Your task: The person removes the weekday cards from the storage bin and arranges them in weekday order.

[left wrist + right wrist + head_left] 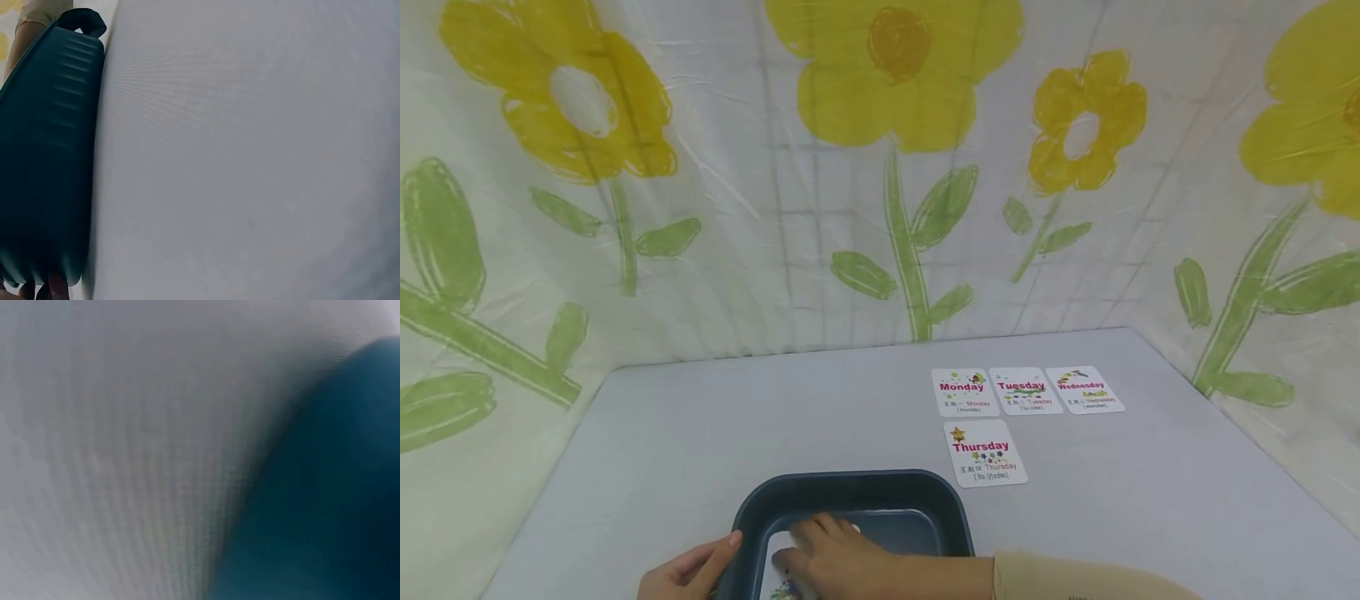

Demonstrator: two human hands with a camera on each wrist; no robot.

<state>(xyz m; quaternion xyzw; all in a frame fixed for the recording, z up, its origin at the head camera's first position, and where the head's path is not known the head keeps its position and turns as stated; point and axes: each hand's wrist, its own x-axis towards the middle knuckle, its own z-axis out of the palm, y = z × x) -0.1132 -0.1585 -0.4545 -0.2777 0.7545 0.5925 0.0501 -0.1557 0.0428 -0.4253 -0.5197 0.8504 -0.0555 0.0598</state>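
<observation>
In the head view a dark blue-green tray (850, 481) stands at the table's near edge. My left hand (688, 573) holds its left rim with the thumb up against it. Some left fingertips (57, 286) show against the tray's outer side in the left wrist view. Inside the tray my right hand (842, 560) is over a white card (778, 546) with a colourful picture, thumb and fingers bent at it. The hand hides most of the card. In the right wrist view only the tray's blurred outer side (325, 506) and the tabletop show.
Beyond the tray at the right lie a Monday card (966, 393), a Tuesday card (1026, 392) and a Wednesday card (1086, 390) in a row. A Thursday card (985, 453) lies below Monday. A flower-printed curtain (730, 250) hangs behind the grey-white table (700, 433).
</observation>
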